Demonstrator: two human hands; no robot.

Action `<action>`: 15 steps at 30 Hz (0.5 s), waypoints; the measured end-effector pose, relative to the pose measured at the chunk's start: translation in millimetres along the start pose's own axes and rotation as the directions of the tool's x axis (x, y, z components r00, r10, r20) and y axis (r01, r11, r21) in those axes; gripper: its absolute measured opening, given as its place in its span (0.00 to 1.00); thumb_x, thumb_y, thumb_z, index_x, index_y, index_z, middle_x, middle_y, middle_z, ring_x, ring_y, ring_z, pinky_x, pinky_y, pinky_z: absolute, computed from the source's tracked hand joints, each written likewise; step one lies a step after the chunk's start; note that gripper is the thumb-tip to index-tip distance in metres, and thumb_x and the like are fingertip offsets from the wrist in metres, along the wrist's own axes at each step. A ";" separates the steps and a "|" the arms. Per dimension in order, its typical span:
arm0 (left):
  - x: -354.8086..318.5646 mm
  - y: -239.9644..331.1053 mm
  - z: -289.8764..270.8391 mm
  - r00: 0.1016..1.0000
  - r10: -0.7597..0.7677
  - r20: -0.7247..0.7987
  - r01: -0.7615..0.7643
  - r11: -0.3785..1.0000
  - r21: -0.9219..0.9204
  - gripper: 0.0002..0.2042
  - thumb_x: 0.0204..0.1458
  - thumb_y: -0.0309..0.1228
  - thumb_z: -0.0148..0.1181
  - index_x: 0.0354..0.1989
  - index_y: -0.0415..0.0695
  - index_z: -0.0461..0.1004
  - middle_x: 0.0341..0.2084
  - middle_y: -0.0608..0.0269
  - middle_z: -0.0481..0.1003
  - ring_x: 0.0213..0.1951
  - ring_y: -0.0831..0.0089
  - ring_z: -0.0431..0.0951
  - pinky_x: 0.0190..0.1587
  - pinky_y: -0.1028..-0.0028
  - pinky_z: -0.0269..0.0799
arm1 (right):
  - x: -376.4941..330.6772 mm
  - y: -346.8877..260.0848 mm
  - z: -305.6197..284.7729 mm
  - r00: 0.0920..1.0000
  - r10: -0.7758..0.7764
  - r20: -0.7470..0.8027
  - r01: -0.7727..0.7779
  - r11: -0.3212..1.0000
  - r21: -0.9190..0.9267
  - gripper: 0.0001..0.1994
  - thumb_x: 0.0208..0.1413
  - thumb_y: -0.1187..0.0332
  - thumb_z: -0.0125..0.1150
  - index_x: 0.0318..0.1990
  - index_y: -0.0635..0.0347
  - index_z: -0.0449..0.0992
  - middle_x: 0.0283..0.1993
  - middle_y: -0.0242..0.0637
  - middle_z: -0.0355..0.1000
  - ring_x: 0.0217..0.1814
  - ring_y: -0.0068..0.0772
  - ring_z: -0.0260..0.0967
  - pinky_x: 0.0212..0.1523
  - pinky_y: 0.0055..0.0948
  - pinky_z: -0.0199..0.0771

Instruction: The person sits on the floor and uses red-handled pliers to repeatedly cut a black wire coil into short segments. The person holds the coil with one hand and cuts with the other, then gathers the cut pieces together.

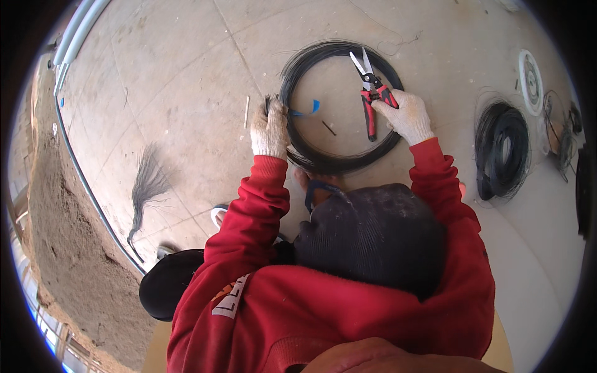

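A large coil of thin dark wire (339,163) lies on the floor in front of my knees. My left hand (269,129), in a pale knitted glove, is closed at the coil's left side, and short dark wire ends poke out above its fingers. My right hand (405,115), gloved the same way, holds a pair of shears (371,93) with red and black handles over the right part of the coil. Their silver blades stand apart and point away from me. A blue strip (316,106) shows inside the ring, beside my left hand.
To the left lies a loose bundle of wire (146,180). A second dark coil (502,152) and a white ring (530,82) are at the right. Pale pipes (81,31) and a dark hose (84,171) edge the floor, with bare earth (81,261) beyond.
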State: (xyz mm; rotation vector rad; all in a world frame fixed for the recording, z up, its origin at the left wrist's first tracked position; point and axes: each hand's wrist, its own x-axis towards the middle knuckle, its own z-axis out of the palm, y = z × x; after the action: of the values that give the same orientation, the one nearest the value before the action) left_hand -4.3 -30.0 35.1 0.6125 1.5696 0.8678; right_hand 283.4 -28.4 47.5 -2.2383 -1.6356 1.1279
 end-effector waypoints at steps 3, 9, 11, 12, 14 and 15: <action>-14.2 -3.2 4.6 0.965 0.249 -0.085 -0.227 0.950 0.213 0.15 0.59 0.40 0.58 0.39 0.39 0.78 0.24 0.68 0.74 0.28 0.83 0.71 0.31 0.80 0.66 | 3.8 2.5 -1.2 0.965 -0.252 -0.075 0.223 0.936 -0.272 0.20 0.49 0.50 0.65 0.29 0.62 0.76 0.28 0.47 0.73 0.31 0.54 0.70 0.32 0.46 0.68; -22.5 -2.6 -0.1 0.955 0.232 -0.183 -0.211 0.969 0.131 0.14 0.59 0.38 0.57 0.35 0.38 0.81 0.23 0.72 0.72 0.26 0.84 0.65 0.30 0.80 0.62 | -0.7 7.4 -0.3 0.915 -0.403 0.029 0.401 0.897 -0.186 0.20 0.49 0.49 0.65 0.28 0.61 0.77 0.28 0.46 0.73 0.32 0.54 0.70 0.32 0.45 0.67; -24.6 -6.4 2.6 0.933 0.308 -0.184 -0.279 0.946 0.167 0.14 0.59 0.38 0.56 0.36 0.39 0.81 0.21 0.73 0.70 0.24 0.85 0.62 0.28 0.81 0.59 | 7.0 7.2 0.0 0.919 -0.352 0.181 0.386 0.895 -0.223 0.20 0.49 0.50 0.65 0.27 0.61 0.76 0.27 0.46 0.72 0.32 0.53 0.70 0.33 0.45 0.68; -25.1 -7.4 3.7 0.918 0.349 -0.186 -0.315 0.930 0.189 0.14 0.60 0.38 0.56 0.36 0.39 0.81 0.20 0.73 0.69 0.23 0.86 0.61 0.26 0.81 0.58 | 12.0 3.4 -0.1 0.928 -0.310 0.207 0.365 0.872 -0.327 0.18 0.49 0.52 0.66 0.29 0.61 0.77 0.28 0.46 0.72 0.32 0.52 0.70 0.34 0.45 0.69; -24.4 -10.2 3.7 0.935 0.301 -0.190 -0.270 0.948 0.169 0.14 0.60 0.38 0.55 0.36 0.39 0.81 0.18 0.74 0.68 0.21 0.86 0.60 0.25 0.81 0.57 | 19.6 -7.8 2.4 0.945 -0.218 0.243 0.317 0.790 -0.525 0.16 0.49 0.56 0.67 0.34 0.61 0.79 0.29 0.45 0.72 0.33 0.51 0.71 0.35 0.46 0.71; -24.8 -10.5 1.4 0.940 0.277 -0.199 -0.248 0.955 0.162 0.14 0.60 0.38 0.54 0.37 0.39 0.81 0.17 0.75 0.68 0.20 0.86 0.60 0.24 0.81 0.56 | 20.3 -16.8 8.1 0.922 -0.383 0.056 0.349 0.759 -0.550 0.15 0.50 0.56 0.66 0.34 0.60 0.79 0.31 0.44 0.73 0.34 0.51 0.72 0.35 0.46 0.71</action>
State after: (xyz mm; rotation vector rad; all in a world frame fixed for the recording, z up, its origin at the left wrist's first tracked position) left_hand 2.5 -55.4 41.2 0.8625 1.7833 1.0645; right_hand 267.9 -6.5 40.8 -2.0359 -2.4820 0.5167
